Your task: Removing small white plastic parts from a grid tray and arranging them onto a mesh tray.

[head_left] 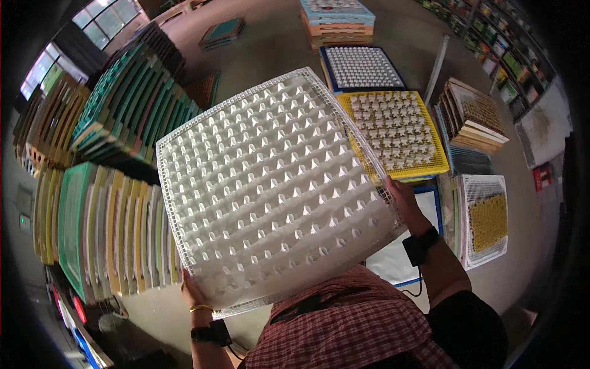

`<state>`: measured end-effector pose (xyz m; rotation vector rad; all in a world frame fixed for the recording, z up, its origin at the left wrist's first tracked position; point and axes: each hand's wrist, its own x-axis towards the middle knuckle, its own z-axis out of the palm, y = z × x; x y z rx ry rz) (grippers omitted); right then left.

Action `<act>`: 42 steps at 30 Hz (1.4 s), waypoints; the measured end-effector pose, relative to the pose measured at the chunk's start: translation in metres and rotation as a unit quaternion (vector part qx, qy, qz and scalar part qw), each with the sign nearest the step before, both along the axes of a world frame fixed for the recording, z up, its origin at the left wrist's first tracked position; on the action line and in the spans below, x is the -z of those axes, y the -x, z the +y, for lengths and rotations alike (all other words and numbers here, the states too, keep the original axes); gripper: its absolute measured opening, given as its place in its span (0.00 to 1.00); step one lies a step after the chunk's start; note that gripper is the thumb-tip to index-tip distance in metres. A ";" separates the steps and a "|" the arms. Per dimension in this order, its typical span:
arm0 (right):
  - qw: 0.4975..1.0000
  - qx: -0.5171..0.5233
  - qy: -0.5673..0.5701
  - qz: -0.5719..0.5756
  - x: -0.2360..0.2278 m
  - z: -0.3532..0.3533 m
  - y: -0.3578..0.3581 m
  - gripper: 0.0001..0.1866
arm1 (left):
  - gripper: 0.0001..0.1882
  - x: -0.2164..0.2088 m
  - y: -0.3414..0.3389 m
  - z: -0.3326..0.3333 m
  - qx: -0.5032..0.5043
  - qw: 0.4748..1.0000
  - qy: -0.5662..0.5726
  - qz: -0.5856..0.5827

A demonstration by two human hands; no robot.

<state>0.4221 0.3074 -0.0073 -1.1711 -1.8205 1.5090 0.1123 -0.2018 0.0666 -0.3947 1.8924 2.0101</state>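
Observation:
I hold a large white mesh tray (232,309) up in front of me, tilted. A shiny white sheet (283,261) on it carries many small white pieces (270,157) set in slanting rows. My left hand (194,290) grips the tray's near left edge, its fingers mostly hidden by the tray. On the right side, my right hand (401,200) is closed round the rim, with the fingers partly out of sight. Just beyond that hand lies a yellow mesh tray (439,165) of small whitish pieces, partly covered by the held tray.
Behind the yellow tray is a blue-edged tray (362,66) with white pieces. Stacked trays (110,227) and green trays (132,104) stand at my left. To the right are another stack (473,117) and a white mesh tray with a yellow-brown patch (488,221). A pole (437,69) rises nearby.

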 end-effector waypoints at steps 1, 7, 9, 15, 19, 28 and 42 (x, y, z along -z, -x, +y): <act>0.999 -0.020 0.006 -0.040 -0.017 -0.003 -0.020 0.27 | 0.26 -0.006 -0.024 -0.002 -0.002 1.000 -0.006 -0.001; 0.993 -0.064 -0.040 -0.092 -0.044 -0.148 -0.069 0.28 | 0.28 -0.058 -0.048 -0.139 0.005 0.999 -0.038 0.009; 0.962 -0.097 -0.179 -0.182 -0.009 -0.132 -0.112 0.26 | 0.28 -0.074 -0.074 -0.122 0.018 0.999 0.024 0.016; 0.976 -0.026 -0.135 -0.170 0.074 0.194 -0.464 0.24 | 0.21 0.019 -0.352 0.214 0.019 0.992 0.103 0.066; 0.992 0.004 0.079 -0.096 0.130 0.274 -0.645 0.27 | 0.22 0.055 -0.536 0.318 0.020 0.979 0.173 0.106; 0.967 -0.021 0.255 0.003 0.251 0.387 -0.933 0.33 | 0.26 0.223 -0.852 0.411 0.003 0.971 0.210 0.111; 0.956 0.027 0.293 -0.004 0.191 0.137 -0.889 0.25 | 0.25 0.219 -0.797 0.114 0.028 0.930 0.230 0.284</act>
